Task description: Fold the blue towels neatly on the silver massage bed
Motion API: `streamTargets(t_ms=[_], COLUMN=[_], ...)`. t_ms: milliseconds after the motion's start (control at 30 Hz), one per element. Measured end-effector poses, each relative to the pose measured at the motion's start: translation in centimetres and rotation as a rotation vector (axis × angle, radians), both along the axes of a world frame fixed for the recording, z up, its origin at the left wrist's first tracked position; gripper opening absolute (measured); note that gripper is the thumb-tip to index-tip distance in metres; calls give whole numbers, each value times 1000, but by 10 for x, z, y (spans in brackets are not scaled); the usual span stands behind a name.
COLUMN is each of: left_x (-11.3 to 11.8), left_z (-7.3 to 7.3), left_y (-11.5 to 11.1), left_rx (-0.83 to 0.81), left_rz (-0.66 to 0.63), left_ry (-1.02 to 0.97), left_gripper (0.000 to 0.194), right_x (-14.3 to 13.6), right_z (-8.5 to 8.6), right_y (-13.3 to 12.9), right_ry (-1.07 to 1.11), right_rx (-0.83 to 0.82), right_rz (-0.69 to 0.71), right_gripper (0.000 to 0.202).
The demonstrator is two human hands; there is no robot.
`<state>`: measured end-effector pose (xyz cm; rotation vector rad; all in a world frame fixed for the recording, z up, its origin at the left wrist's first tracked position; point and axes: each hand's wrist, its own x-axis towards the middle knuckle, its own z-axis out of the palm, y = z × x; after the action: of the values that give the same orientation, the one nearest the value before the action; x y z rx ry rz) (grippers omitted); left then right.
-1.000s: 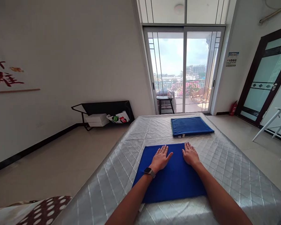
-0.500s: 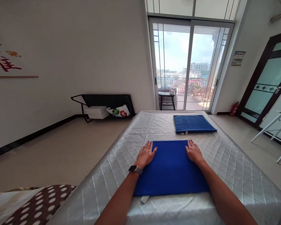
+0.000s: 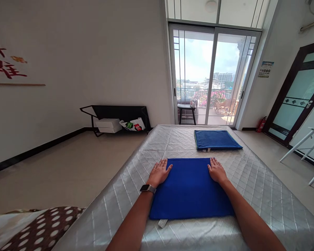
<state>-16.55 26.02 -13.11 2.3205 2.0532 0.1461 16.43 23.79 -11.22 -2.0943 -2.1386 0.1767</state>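
Observation:
A bright blue rectangular cloth lies flat on the silver quilted cover, with a white tag at its near left edge. My left hand rests flat across the cloth's far left corner, thumb on the blue fabric, a watch on that wrist. On the far right corner lies my right hand, palm down, its fingers stretched forward. Beyond them is a darker blue cloth, flat, with small tags at its near edge; neither hand touches it.
Brown polka-dot fabric is at the lower left. A black frame with white boxes and a bag stands by the wall. White table legs and a fire extinguisher are at the right.
My left hand has slid slightly to the left, out over the cloth's edge. My right hand has stayed at its corner. The view has tilted up a little.

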Motion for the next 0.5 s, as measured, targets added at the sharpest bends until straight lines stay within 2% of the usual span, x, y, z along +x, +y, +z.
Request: streamTargets(t_ms=[367, 500], left_x=[-2, -7], left_z=[-3, 0], left_y=[1, -2], left_rx=[10, 45], left_rz=[7, -43], left_ry=[-6, 6], left_gripper=[76, 74], right_x=[-2, -3], right_z=[6, 7], right_y=[-3, -4], right_ry=[19, 28], right_rx=[-15, -17], right_rz=[0, -4], right_gripper=[62, 63])
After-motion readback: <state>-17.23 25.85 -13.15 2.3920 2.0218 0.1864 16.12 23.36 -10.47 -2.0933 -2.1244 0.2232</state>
